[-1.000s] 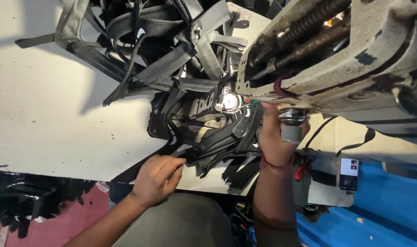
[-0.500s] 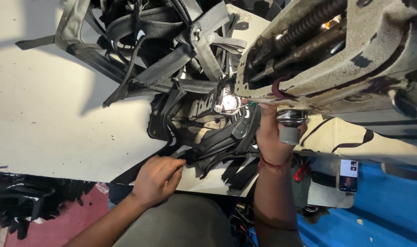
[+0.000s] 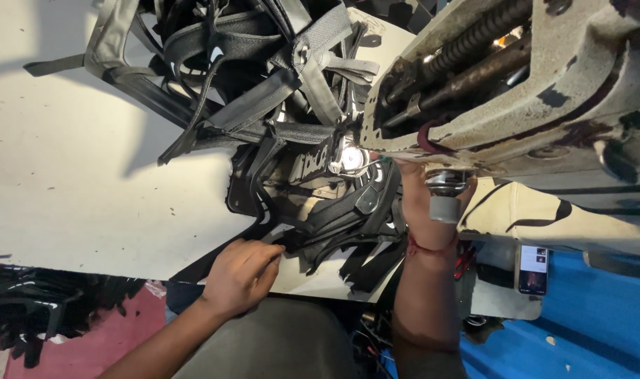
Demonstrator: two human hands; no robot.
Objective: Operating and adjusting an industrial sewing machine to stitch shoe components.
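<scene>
Black webbing: one tangled heap of straps, too many to count, piled beyond both hands on the far side of the table
Black padded piece: one flat shaped panel, lying between the two hands, under the lit needle area
Left hand: one, fingers curled and pressed down on the near edge of the black padded piece; pinching or merely pressing, cannot tell
Right hand: one, raised just below the machine head, fingertips by the bright spot; grip hidden behind the machine parts, open or closed cannot tell
Red thread band: one, wound round the right wrist
Sewing machine: one, worn cream body with chipped paint, directly above and beyond the right hand
Work lamp: one small bright spot, just left of the right fingertips
Metal knob: one, grey-tipped, hanging from the machine underside, overlapping the right hand
Table: one white top, bare stretch well left of the left hand
Phone: one, upright, to the right of the right forearm
Blue surface: one, lower right, past the phone
Loose black scraps: one pile, on the reddish floor, left of the left forearm
</scene>
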